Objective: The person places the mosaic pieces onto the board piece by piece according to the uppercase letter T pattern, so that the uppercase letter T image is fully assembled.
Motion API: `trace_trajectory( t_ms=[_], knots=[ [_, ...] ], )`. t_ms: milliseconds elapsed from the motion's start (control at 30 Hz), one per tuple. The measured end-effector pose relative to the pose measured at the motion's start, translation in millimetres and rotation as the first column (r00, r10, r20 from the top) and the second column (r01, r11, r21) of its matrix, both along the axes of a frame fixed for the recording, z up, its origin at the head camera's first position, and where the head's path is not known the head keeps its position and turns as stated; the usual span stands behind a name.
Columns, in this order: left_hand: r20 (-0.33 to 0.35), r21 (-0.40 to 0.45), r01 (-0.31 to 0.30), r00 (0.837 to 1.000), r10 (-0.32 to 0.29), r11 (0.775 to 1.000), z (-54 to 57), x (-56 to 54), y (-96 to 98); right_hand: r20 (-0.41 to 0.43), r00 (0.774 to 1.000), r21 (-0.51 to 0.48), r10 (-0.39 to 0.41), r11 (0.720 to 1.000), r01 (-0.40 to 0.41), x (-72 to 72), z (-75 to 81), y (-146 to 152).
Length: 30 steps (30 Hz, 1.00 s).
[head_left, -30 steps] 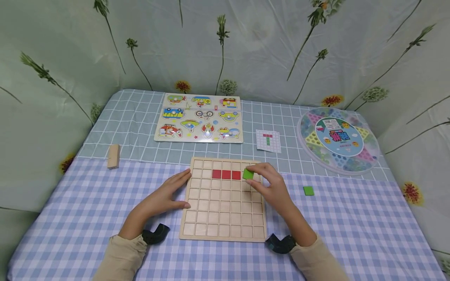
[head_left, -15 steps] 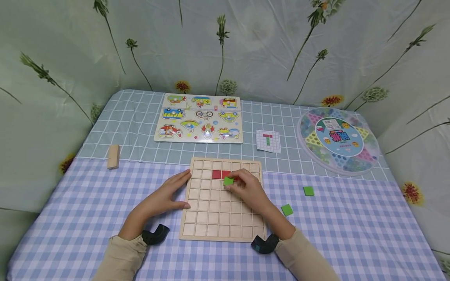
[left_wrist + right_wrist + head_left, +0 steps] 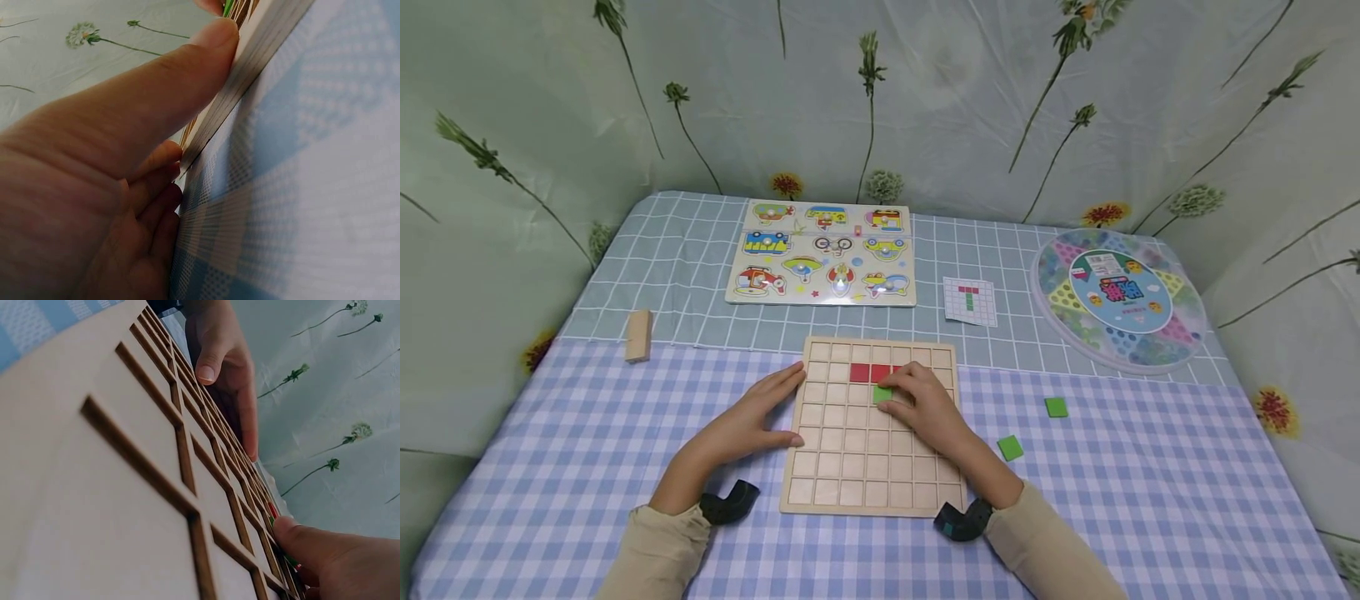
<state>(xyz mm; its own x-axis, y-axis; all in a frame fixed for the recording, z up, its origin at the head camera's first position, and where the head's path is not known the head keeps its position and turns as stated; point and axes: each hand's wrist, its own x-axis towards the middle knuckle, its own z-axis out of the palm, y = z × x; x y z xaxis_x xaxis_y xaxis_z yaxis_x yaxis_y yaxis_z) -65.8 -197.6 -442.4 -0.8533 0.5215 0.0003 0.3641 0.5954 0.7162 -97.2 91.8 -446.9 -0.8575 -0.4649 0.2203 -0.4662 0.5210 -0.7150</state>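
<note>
A square wooden grid board [image 3: 853, 440] lies flat on the table. Three red tiles [image 3: 860, 372] form a row in its second line of cells, the rightmost partly behind my right fingers. My right hand [image 3: 929, 408] pinches a green tile [image 3: 882, 395] between thumb and index finger, at the cell under the middle red tile. At the board's left edge, my left hand [image 3: 750, 423] is spread, with thumb and fingertips against the rim. The left wrist view has the left thumb [image 3: 181, 75] lying on the wooden edge. Two more green tiles [image 3: 1011, 447] lie right of the board.
Behind the board are a vehicle peg puzzle [image 3: 822, 253] and a paper card [image 3: 970, 302] with a red and green T pattern. A round game box [image 3: 1120, 300] stands at the back right. Far left is a small wooden block [image 3: 638, 336]. Checked cloth [image 3: 1120, 500] covers the table.
My right hand has moved left from the row's right end, carrying the green tile down to the cell under the middle red one. My left hand stays at the board's edge.
</note>
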Motion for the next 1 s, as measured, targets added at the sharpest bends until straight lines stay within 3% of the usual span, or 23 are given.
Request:
trace_trajectory(
  t_ms=[167,333,467,600,700,867,1000],
  knots=[
    [-0.013,0.007,-0.004,1.0,0.004,1.0,0.2,0.9,-0.2,-0.008,1.0,0.025,0.018,1.0,-0.018,0.3,2.5,0.0],
    [0.001,-0.001,-0.006,1.0,0.006,1.0,0.5,0.5,0.4,0.115,0.992,0.041,0.045,0.998,-0.05,1.1,12.4,4.4],
    [0.01,-0.004,-0.004,1.0,0.004,1.0,0.5,0.1,0.5,0.171,0.981,-0.002,0.086,0.996,-0.087,1.0,21.8,12.3],
    [0.014,-0.001,-0.003,1.0,0.003,1.0,0.6,0.7,1.0,0.097,0.988,-0.029,0.122,0.992,-0.119,2.2,32.3,25.4],
    [0.015,-0.002,-0.006,1.0,0.006,1.0,0.7,1.0,1.1,0.013,0.995,-0.026,0.103,0.994,-0.103,5.1,39.7,39.3],
    [0.013,-0.004,-0.009,1.0,0.009,1.0,0.6,1.2,0.9,-0.058,0.998,-0.019,0.015,1.0,-0.016,15.2,48.2,67.0],
    [0.005,-0.004,-0.01,1.0,0.01,1.0,0.0,1.1,0.7,-0.059,0.995,0.015,-0.077,0.997,0.078,25.1,51.2,88.7]
  ],
)
